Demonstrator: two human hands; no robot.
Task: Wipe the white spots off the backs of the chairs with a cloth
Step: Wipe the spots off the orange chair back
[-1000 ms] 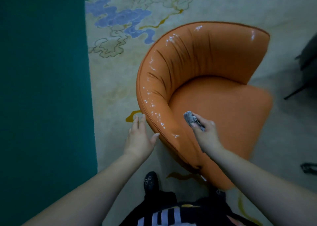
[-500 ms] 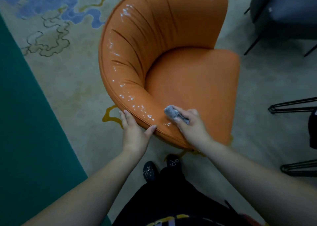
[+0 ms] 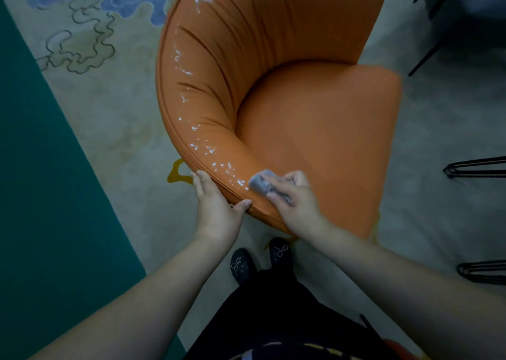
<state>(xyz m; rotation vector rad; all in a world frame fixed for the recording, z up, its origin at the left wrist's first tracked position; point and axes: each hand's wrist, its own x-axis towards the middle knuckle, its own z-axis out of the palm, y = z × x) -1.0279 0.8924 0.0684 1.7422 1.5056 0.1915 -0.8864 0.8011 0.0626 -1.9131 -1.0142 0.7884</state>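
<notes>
the wiping is just starting at the near end of the orange chair (image 3: 301, 119), seen from above with its curved backrest rim toward the person. the right hand (image 3: 294, 201) grips a wadded grey cloth (image 3: 260, 183), pressed on the rim beside the nearest white spots (image 3: 219, 165). the left hand (image 3: 216, 203) steadies the rim's outer edge, fingers straight, thumb hooked over. the next move likely calls for strokes leftward and up along the rim, where spots trail far. open carpet (image 3: 109, 119) lies left; black chair legs (image 3: 476, 168) stand well apart, right.
</notes>
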